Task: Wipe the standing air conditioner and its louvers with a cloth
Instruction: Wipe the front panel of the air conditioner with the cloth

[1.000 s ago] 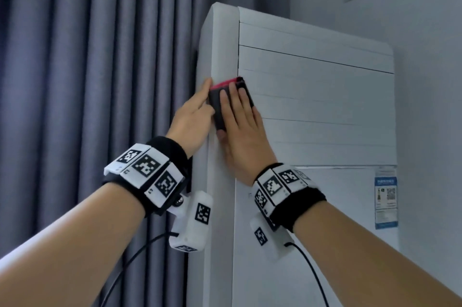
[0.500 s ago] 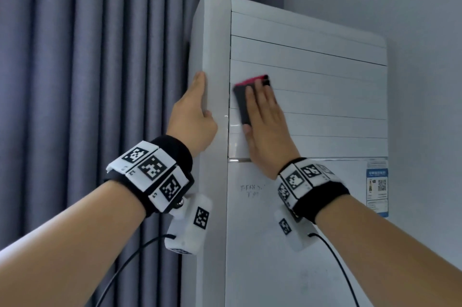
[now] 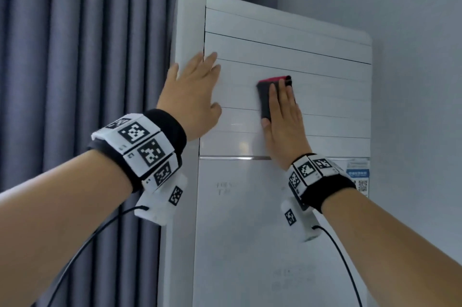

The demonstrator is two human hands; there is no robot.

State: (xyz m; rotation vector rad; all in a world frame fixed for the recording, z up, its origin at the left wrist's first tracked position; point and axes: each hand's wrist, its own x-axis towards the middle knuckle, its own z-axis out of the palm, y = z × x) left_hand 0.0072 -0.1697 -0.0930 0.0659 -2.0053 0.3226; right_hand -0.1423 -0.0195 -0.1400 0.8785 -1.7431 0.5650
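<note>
Right hand (image 3: 282, 119) flat on cloth (image 3: 265, 96), fingers straight.

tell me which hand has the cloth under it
The right hand: its flat fingers press the dark, red-edged cloth on the louvers. The left hand rests bare on the unit's corner.

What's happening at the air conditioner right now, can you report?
Right hand flat, pressing cloth against mid louvers. Left hand open, bracing the air conditioner at its front left edge. Nothing in the way.
</note>
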